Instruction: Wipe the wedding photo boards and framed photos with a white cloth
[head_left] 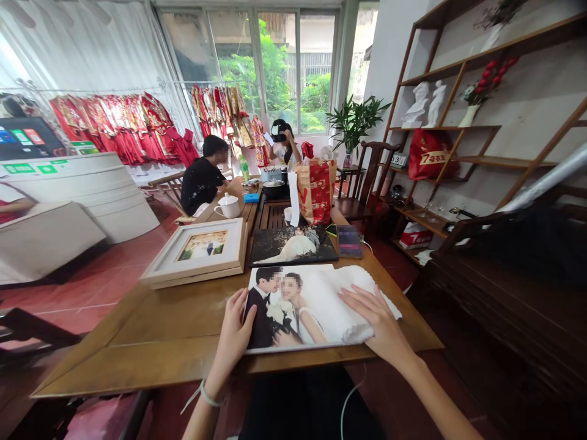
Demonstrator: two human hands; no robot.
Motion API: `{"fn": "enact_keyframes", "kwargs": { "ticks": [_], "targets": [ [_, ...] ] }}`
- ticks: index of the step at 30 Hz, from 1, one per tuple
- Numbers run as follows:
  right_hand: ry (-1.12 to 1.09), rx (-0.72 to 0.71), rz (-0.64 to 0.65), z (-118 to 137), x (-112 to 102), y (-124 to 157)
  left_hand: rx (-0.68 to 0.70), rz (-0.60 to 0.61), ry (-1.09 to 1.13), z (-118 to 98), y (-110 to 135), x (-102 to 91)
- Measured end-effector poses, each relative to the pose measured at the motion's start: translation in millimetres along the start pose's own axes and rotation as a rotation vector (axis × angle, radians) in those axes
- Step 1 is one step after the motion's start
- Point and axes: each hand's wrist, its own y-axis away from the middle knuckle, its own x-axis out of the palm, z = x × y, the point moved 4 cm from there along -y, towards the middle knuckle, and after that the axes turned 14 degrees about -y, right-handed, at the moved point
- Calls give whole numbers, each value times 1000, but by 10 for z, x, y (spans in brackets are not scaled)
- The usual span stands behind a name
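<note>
A wedding photo panel (pixel 279 311) with a couple on it lies near the front edge of the wooden table. My left hand (pixel 236 324) grips its left edge, thumb on the front and fingers along the side. A crumpled white cloth (pixel 330 290) covers the panel's right part. On that cloth rests my right hand (pixel 373 311), fingers stretched out flat and slightly spread. Behind the panel, nearly touching it, is a dark photo panel (pixel 270 244) showing a figure in a white gown. A light wooden picture frame (pixel 165 260) lies face up to the left.
A phone (pixel 349 241) with a cable lies at the table's right. Farther back stand a red and brown paper bag (pixel 316 189), a white lidded mug (pixel 228 206) and a dark pot (pixel 274 188). Two people sit at the far end. Shelves (pixel 440 128) rise at the right.
</note>
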Motion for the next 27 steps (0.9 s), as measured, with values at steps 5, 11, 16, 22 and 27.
{"fn": "enact_keyframes", "kwargs": {
  "ticks": [5, 11, 16, 22, 27],
  "targets": [
    [25, -14, -32, -12, 17, 23, 210, 40, -38, -65, 48, 0],
    [56, -69, -114, -68, -4, -40, 181, 166, -41, 39, -3, 56],
    [30, -79, -112, -73, 31, -208, 271, 162, -62, 19, -28, 46],
    [32, -89, -57, -79, 128, -227, 368, 209, -87, 18, -81, 75],
    [76, -131, -118, -56, 31, -369, 417, 231, -132, -50, -58, 105]
  ]
}}
